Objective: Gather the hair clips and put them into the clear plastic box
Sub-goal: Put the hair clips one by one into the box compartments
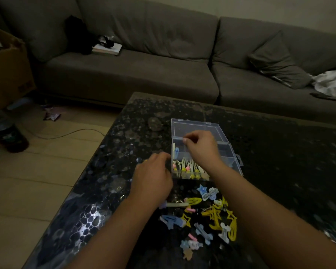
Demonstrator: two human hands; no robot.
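- Right hand (199, 147) over clear plastic box (206, 162), fingertips pinched; what it holds, cannot tell.
- Left hand (153, 176) braces the box wall; a slip could skid it across the desk (279, 152).
- Loose hair clips (208, 216) near the desk edge; a forearm could sweep them off.

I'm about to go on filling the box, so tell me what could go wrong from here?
The clear plastic box is light and only the left hand rests at its side; a push from the right hand above it could shift it. The loose hair clips lie under the right forearm, which could sweep them off the table. Dim light makes small clips easy to miss.
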